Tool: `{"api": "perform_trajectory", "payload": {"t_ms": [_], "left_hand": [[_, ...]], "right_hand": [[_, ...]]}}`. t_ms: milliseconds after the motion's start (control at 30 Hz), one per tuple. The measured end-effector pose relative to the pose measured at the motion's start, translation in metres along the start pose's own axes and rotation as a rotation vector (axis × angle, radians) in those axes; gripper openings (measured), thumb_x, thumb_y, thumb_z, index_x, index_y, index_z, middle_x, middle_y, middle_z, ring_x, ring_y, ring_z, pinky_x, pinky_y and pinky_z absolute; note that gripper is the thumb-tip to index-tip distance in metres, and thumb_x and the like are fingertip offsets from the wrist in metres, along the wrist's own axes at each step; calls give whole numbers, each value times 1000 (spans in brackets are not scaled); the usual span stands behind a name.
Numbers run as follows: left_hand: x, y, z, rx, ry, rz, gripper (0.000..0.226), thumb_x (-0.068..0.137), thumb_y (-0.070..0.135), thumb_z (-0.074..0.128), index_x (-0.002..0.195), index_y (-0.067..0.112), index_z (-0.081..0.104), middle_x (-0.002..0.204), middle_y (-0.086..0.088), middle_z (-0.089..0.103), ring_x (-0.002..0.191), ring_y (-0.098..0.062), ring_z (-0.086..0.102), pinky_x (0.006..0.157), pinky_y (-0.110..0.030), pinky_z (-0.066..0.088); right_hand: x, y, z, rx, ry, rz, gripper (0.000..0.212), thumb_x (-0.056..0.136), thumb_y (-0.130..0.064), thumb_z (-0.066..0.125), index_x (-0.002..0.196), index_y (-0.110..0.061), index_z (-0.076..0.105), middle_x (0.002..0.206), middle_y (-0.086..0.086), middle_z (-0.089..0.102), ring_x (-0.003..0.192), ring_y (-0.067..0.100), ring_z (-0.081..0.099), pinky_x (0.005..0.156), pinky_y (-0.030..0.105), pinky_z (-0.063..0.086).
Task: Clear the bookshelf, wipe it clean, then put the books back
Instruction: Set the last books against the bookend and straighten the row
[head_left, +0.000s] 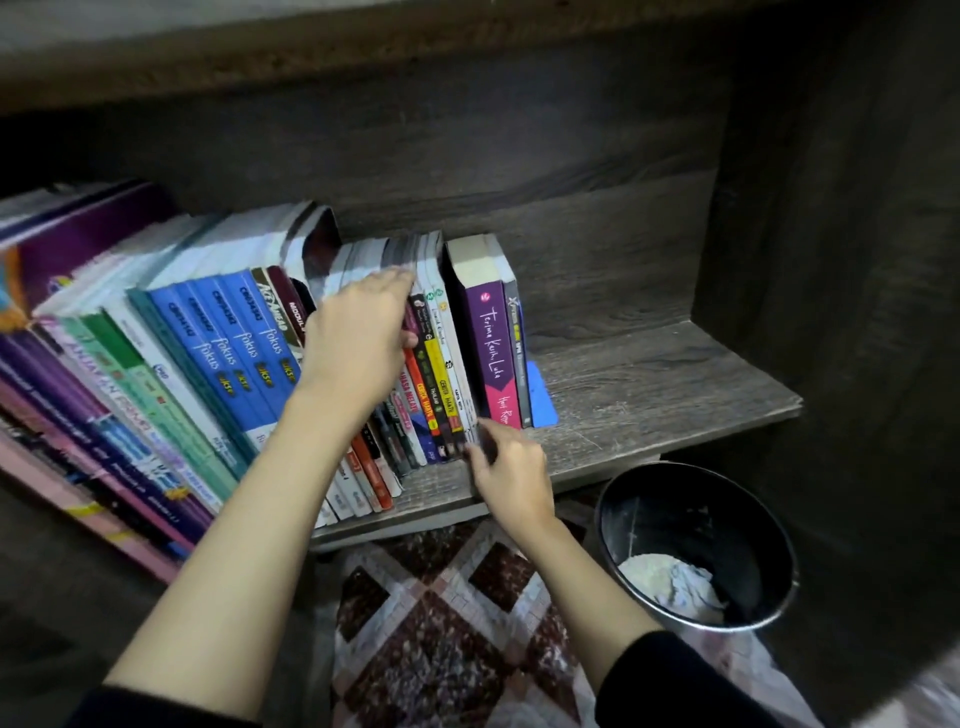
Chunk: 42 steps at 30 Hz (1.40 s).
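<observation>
A row of books fills the left and middle of the dark wooden shelf (649, 384), leaning left. My left hand (358, 338) reaches over the tops of a group of thin books (441, 384) in the middle of the row, with fingers curled over their upper edges and the thumb against the spines. My right hand (511, 478) is at the foot of the same thin books, its blurred fingertips pinching the lower ends of the spines. Just right of them a thick purple book (491, 343) stands upright beside a thin dark one. A blue cloth (540, 395) lies on the shelf behind these.
Blue "fokus" books (234, 343) and larger purple and green workbooks lean at the left. The shelf's right end is bare wood up to the side wall. Below on the right stands a black bin (649, 499) holding crumpled paper, on a patterned rug (441, 623).
</observation>
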<state>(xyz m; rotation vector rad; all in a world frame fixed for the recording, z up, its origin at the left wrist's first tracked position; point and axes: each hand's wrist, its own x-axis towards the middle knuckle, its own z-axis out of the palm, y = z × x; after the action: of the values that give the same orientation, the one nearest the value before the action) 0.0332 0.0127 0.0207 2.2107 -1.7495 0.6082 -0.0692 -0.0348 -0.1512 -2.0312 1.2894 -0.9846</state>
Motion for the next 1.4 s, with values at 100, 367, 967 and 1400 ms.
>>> {"api": "perform_trajectory", "payload": {"t_ms": [100,367,967,1400], "left_hand": [[6,0,-5,-172,8,-24,63,86,32,68,142,19,42,139,-5,52,124,-28,50,96,-41,43],[32,22,7,-311,-3,75,66,83,40,68,141,21,44,141,-1,49,128,-23,48,99,-40,42],[39,26,16,43,38,178,34,94,42,50,115,21,64,114,-12,64,102,-37,59,76,-40,47],[40,18,14,-26,-97,187,61,85,50,61,138,22,47,141,-6,50,129,-30,46,97,-45,45]], "right_hand": [[0,2,-8,99,228,29,32,93,-12,57,123,-3,60,119,11,65,109,26,60,93,29,42],[10,4,-5,161,293,69,57,88,-16,64,139,-10,38,130,12,40,117,28,49,96,39,45],[50,13,-12,206,62,213,87,70,-15,77,144,-22,31,121,8,64,109,30,58,85,27,36],[58,28,-41,-16,-184,96,68,88,0,57,148,-20,31,128,19,59,119,34,53,95,23,32]]}}
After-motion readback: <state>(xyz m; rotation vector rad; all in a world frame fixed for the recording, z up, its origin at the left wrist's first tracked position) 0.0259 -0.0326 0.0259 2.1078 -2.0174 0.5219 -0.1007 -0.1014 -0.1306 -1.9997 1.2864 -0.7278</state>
